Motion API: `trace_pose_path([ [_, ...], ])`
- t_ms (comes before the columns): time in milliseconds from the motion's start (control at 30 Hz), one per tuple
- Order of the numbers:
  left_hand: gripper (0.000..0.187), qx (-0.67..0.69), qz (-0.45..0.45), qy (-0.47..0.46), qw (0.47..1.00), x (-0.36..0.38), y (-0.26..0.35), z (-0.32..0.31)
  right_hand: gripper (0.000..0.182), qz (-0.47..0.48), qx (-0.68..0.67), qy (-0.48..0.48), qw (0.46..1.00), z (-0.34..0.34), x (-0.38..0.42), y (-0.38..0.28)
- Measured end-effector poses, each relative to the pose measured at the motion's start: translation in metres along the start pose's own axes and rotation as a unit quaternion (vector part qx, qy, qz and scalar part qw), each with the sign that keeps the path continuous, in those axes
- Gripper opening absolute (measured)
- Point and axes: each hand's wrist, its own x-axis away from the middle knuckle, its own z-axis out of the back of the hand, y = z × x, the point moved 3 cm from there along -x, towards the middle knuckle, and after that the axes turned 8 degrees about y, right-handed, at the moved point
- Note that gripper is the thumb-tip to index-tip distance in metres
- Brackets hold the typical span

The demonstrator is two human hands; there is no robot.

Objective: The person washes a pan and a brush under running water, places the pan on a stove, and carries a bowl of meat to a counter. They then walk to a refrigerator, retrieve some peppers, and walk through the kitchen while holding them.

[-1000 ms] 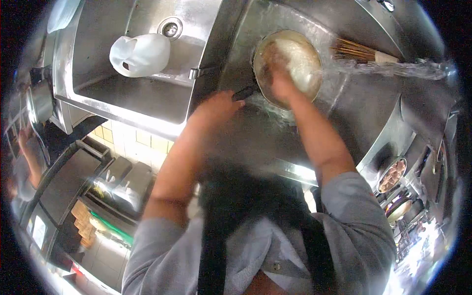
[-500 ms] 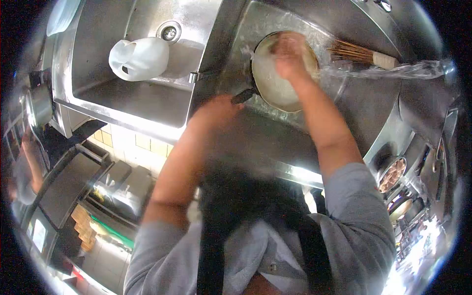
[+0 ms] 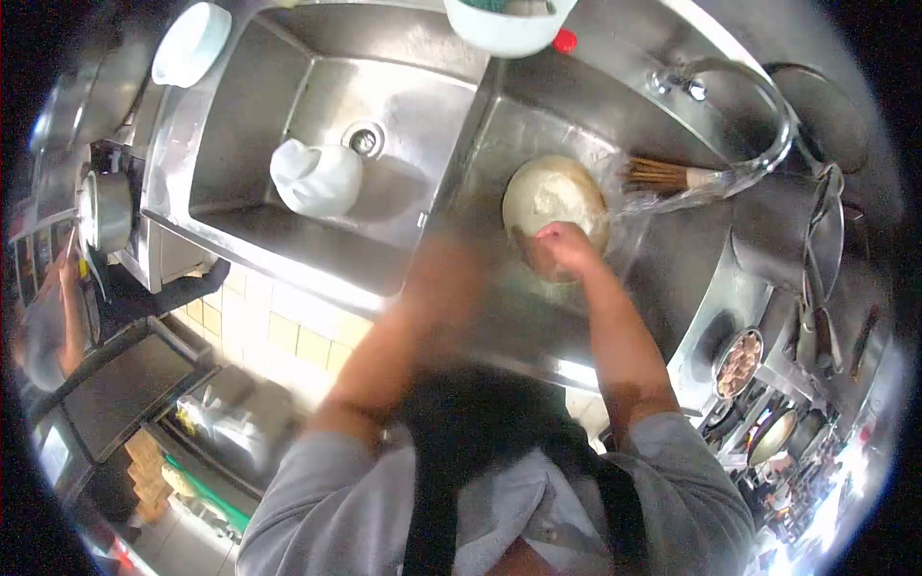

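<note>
A round frying pan [image 3: 557, 187] lies in the right basin, its pale inside wet and whitish. Bent over the near part of the pan, my right hand [image 3: 569, 250] has its fingers closed; a brownish patch shows beneath them, and I cannot tell what they hold. Motion smears my left hand [image 3: 447, 274] to the left of the pan, on the side where the handle was, and hides its fingers. Right of the pan, a bamboo brush [image 3: 658, 176] rests in the basin. Water [image 3: 687, 199] streams from the curved faucet [image 3: 789, 130] toward the pan.
A white plastic jug [image 3: 322, 180] lies in the left basin near the drain [image 3: 363, 140]. A white tub [image 3: 509, 29] and a red cap [image 3: 565, 41] sit at the back ledge. Pans stand at right, one with meat pieces [image 3: 740, 365]. Another person [image 3: 58, 326] is at far left.
The view has tilted up, showing the faucet and tub. My right hand has moved from the pan's far part to its near part. My left hand, earlier at the pan handle, is blurred.
</note>
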Motion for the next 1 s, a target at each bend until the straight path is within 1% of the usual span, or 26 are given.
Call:
trace_pose_path([
  [33, 0.064, -0.008, -0.024, -0.002, 1.0, 0.001, 0.002, 0.003, 0.016, -0.066, -0.147, -0.008, 0.987, 0.016, 0.0, -0.019],
  [67, 0.064, -0.008, -0.027, 0.005, 1.0, -0.002, 0.002, 0.005, 0.016, -0.06, -0.223, 0.01, 0.973, 0.035, 0.0, -0.04],
  [100, 0.065, 0.021, -0.005, -0.021, 1.0, -0.006, -0.001, 0.001, 0.016, -0.056, -0.298, 0.026, 0.952, 0.063, 0.01, -0.083],
  [133, 0.067, 0.05, 0.017, -0.047, 0.998, -0.01, -0.005, -0.005, 0.017, 0.009, -0.383, 0.033, 0.923, 0.084, -0.002, -0.108],
  [167, 0.067, 0.049, 0.016, -0.043, 0.998, -0.015, -0.01, -0.012, 0.019, 0.074, -0.463, 0.038, 0.882, 0.106, -0.008, -0.131],
  [200, 0.068, 0.047, -0.005, -0.026, 0.999, -0.021, -0.017, -0.02, 0.025, 0.085, -0.512, 0.069, 0.852, 0.132, 0.013, -0.185],
  [267, 0.069, 0.043, -0.027, -0.008, 0.999, -0.023, -0.014, -0.013, 0.031, 0.161, -0.544, 0.043, 0.822, 0.175, 0.022, -0.23],
  [333, 0.058, 0.05, 0.026, -0.182, 0.982, -0.022, -0.005, -0.004, 0.032, 0.199, -0.485, 0.097, 0.846, 0.198, 0.031, -0.248],
  [367, 0.058, 0.045, 0.021, -0.186, 0.981, -0.025, -0.016, -0.025, 0.032, 0.198, -0.485, 0.104, 0.845, 0.203, 0.03, -0.239],
  [400, 0.05, 0.114, -0.114, -0.077, 0.984, -0.034, -0.033, -0.06, 0.032, 0.168, -0.478, 0.122, 0.853, 0.205, 0.028, -0.215],
  [433, 0.043, 0.185, -0.244, 0.034, 0.951, -0.036, -0.036, -0.077, 0.032, 0.139, -0.469, 0.138, 0.861, 0.207, 0.028, -0.188],
  [467, 0.043, 0.186, -0.251, 0.032, 0.95, -0.037, -0.023, -0.071, 0.034, 0.08, -0.495, 0.153, 0.852, 0.203, 0.028, -0.153],
  [500, 0.037, 0.379, -0.121, -0.118, 0.91, -0.039, -0.005, -0.064, 0.036, 0.021, -0.519, 0.166, 0.839, 0.198, 0.027, -0.117],
  [533, 0.032, 0.539, 0.021, -0.261, 0.801, -0.039, 0.01, -0.065, 0.036, 0.018, -0.518, 0.171, 0.838, 0.196, 0.026, -0.088],
  [567, 0.03, 0.581, -0.007, -0.268, 0.768, -0.058, 0.008, -0.092, 0.034, -0.049, -0.547, 0.196, 0.813, 0.192, 0.025, -0.057],
  [600, 0.03, 0.578, -0.005, -0.272, 0.77, -0.054, 0.016, -0.094, 0.033, -0.116, -0.574, 0.219, 0.781, 0.189, 0.03, -0.044],
  [633, 0.029, 0.518, -0.02, -0.229, 0.824, -0.051, 0.022, -0.095, 0.033, -0.118, -0.577, 0.223, 0.777, 0.19, 0.032, -0.035],
  [700, 0.029, 0.386, -0.055, -0.131, 0.911, -0.043, 0.036, -0.088, 0.028, -0.05, -0.627, 0.132, 0.766, 0.194, 0.031, -0.032],
  [733, 0.029, 0.314, -0.073, -0.08, 0.943, -0.035, 0.044, -0.08, 0.028, -0.048, -0.631, 0.133, 0.763, 0.197, 0.037, -0.039],
  [767, 0.031, 0.24, -0.089, -0.027, 0.966, -0.027, 0.051, -0.07, 0.029, -0.02, -0.614, 0.126, 0.779, 0.201, 0.042, -0.05],
  [800, 0.032, 0.162, -0.105, 0.025, 0.981, -0.017, 0.058, -0.06, 0.03, 0.008, -0.598, 0.119, 0.792, 0.205, 0.051, -0.066],
  [833, 0.032, 0.157, -0.104, 0.024, 0.982, -0.004, 0.062, -0.051, 0.031, 0.011, -0.545, 0.155, 0.824, 0.208, 0.064, -0.084],
  [867, 0.039, 0.012, -0.112, 0.123, 0.986, 0.014, 0.062, -0.031, 0.031, 0.011, -0.55, 0.155, 0.821, 0.211, 0.067, -0.085],
  [900, 0.048, -0.133, -0.118, 0.217, 0.96, 0.031, 0.067, -0.008, 0.031, 0.025, -0.543, 0.153, 0.825, 0.213, 0.068, -0.085],
  [933, 0.048, -0.136, -0.117, 0.215, 0.96, 0.049, 0.079, 0.018, 0.032, 0.037, -0.535, 0.15, 0.831, 0.214, 0.07, -0.083],
  [1000, 0.059, -0.065, -0.067, 0.15, 0.984, 0.077, 0.098, 0.061, 0.032, 0.035, -0.538, 0.155, 0.828, 0.212, 0.068, -0.079],
])
